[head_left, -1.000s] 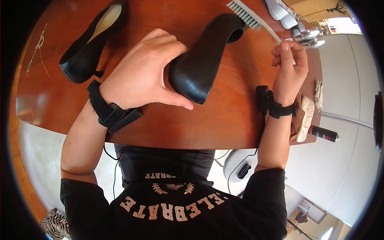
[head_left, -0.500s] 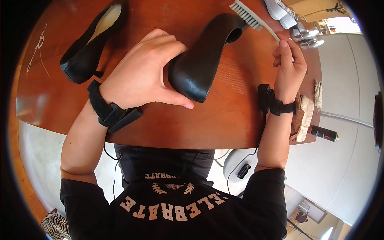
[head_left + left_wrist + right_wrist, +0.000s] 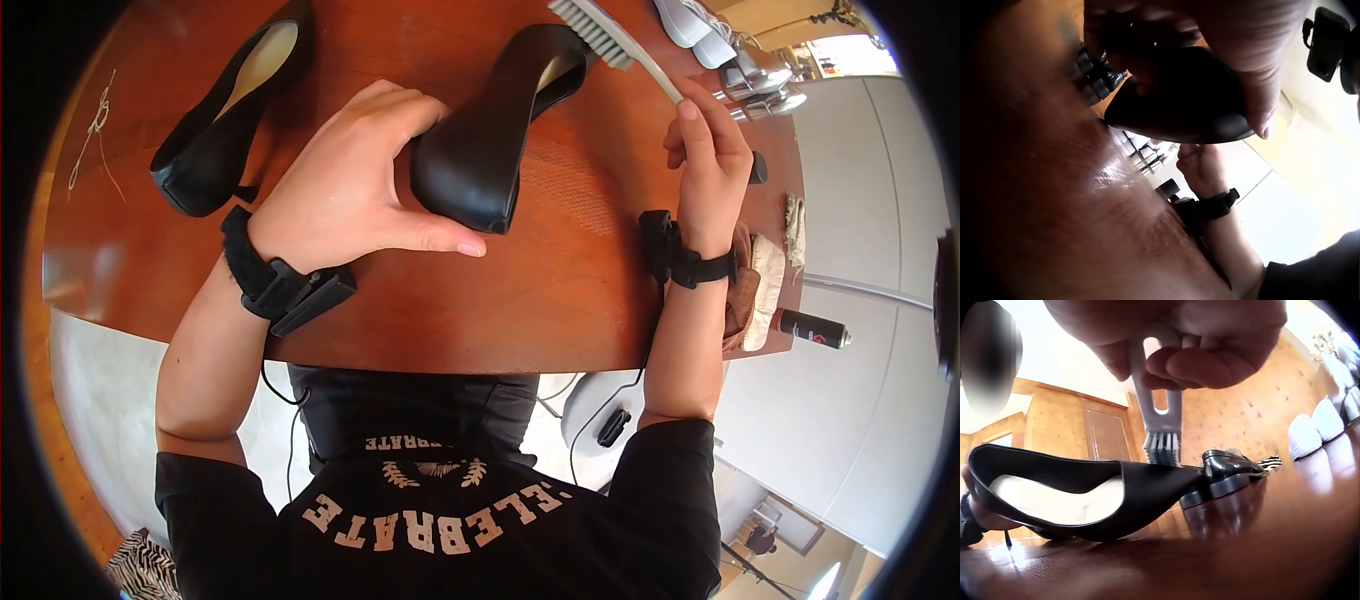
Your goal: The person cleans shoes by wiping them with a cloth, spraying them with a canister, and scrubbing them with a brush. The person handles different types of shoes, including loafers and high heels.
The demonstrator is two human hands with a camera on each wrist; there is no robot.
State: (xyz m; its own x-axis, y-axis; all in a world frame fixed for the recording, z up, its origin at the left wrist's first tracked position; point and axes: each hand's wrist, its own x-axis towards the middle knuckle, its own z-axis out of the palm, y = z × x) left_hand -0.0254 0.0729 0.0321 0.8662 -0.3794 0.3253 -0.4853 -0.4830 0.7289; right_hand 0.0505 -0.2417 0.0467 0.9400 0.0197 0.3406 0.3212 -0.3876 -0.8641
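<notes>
My left hand [image 3: 335, 185] grips a black high-heeled pump [image 3: 475, 150] around its heel end, thumb along the back near me. The pump is tilted on its side, and a strip of pale insole shows. Between thumb and fingers, my right hand [image 3: 712, 165] pinches the handle of a white brush [image 3: 640, 55]. In the right wrist view the white and dark green bristles [image 3: 1163, 449] are right at the upper edge of the pump's toe [image 3: 1160, 487]. A second black pump [image 3: 200, 165] stands on the table, left of my left hand.
Shiny black loafers [image 3: 758, 88] and white shoes [image 3: 692, 28] sit at the table's far right. Along the right edge lie a brown and cream cloth [image 3: 765, 285] and a black spray can [image 3: 812, 328]. A thin pale string [image 3: 98, 125] lies at the left.
The brush and my right hand have moved left. My left hand has turned the pump a little, so its insole now shows, and its heel end has shifted up and left.
</notes>
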